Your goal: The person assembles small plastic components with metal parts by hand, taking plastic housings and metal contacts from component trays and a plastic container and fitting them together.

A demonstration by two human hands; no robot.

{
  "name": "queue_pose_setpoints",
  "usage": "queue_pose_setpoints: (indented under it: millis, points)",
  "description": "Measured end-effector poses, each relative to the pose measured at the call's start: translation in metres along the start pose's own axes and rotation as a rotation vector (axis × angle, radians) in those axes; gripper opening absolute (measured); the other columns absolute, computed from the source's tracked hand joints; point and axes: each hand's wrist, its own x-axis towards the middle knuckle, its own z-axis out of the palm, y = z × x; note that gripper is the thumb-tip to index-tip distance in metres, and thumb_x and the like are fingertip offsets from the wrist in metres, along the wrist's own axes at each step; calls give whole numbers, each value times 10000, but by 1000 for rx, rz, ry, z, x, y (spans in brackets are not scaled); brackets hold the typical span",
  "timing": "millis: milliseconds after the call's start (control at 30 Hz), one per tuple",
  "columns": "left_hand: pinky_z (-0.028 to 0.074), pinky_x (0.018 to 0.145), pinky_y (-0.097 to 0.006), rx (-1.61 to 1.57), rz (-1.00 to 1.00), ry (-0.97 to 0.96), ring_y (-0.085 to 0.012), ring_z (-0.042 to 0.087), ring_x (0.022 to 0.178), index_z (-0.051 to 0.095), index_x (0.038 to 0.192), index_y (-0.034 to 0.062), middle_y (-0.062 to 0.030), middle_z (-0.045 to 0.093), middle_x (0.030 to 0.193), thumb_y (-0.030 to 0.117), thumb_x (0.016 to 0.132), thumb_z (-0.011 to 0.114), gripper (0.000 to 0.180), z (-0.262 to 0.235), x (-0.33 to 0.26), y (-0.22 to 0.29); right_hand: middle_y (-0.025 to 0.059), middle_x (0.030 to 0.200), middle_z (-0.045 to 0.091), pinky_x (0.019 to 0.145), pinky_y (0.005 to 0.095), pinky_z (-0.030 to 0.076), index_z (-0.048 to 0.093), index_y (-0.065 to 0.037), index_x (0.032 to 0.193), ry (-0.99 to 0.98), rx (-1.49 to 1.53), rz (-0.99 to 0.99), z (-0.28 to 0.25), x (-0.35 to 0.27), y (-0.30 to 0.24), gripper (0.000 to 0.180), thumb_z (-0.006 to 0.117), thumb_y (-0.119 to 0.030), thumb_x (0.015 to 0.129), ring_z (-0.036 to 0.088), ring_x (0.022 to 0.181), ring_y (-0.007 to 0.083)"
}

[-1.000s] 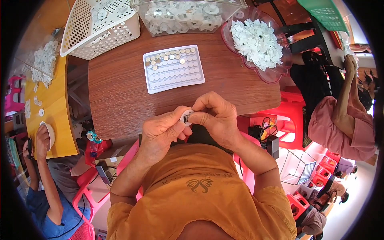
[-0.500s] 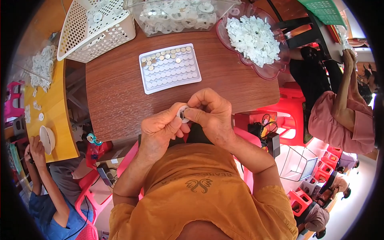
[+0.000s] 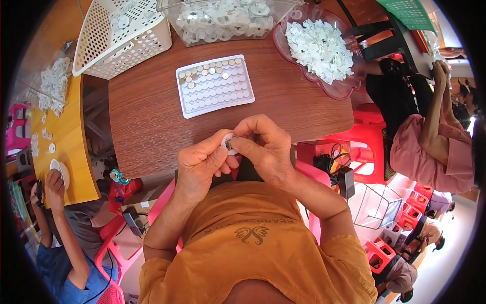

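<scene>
A small round whitish plastic piece (image 3: 228,144) with a dark middle is held in front of my body, just off the table's near edge. My left hand (image 3: 197,164) pinches it from the left between thumb and fingers. From the right, the thumb and bent forefinger of my right hand (image 3: 269,153) press on it. My fingers partly cover the piece, so its details are hard to make out. Beyond my hands lies a white tray (image 3: 218,109) with rows of round pockets. Several coin-like metal discs (image 3: 225,76) sit in its far rows and left side.
At the back of the brown table (image 3: 144,126) stand a white perforated basket (image 3: 144,53) and a clear bin (image 3: 223,30) of round plastic pieces. A reddish clear bowl (image 3: 349,91) holds white scraps. A co-worker's hand (image 3: 54,186) is at a white bowl (image 3: 62,169) on the yellow table.
My hands and the round piece have shifted very slightly left; the grip looks the same. At the left, the co-worker's hand has moved onto the white bowl.
</scene>
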Motion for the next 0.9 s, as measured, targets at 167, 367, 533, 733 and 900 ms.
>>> queue_pose_setpoints:
  millis: [167,367,533,733,900]
  points:
    - [400,484,-170,-18,-14,40,-77,530,563,563,1162,-51,-81,620,718,149,899,553,330,3,2,3,7,732,561,571,201,423,540,-18,841,-17,60,47,-2,5,5,114,634,11,784,500,658,42]
    - [389,483,-163,10,9,81,-65,518,559,576,1154,-36,-71,618,713,160,898,558,323,3,3,7,2,753,564,591,201,438,547,-20,854,48,137,50,3,3,16,118,645,1,792,510,672,49]
    - [388,481,-162,3,19,61,-63,519,556,582,1143,-38,-71,621,710,180,893,568,332,3,5,8,9,807,567,642,200,459,548,-5,911,38,218,106,1,1,10,119,624,4,820,522,732,50]
    - [389,497,-161,21,-12,51,-50,509,574,575,1169,-4,-46,618,720,180,906,551,322,0,4,7,37,857,607,641,191,459,559,4,971,37,153,111,-1,-4,8,149,616,-7,835,552,743,62]
    - [389,513,-158,29,-2,40,-35,496,587,570,1193,27,-21,613,719,163,922,525,307,1,3,8,23,843,580,642,194,458,541,9,976,68,130,53,6,-7,12,141,600,-13,851,530,731,55]
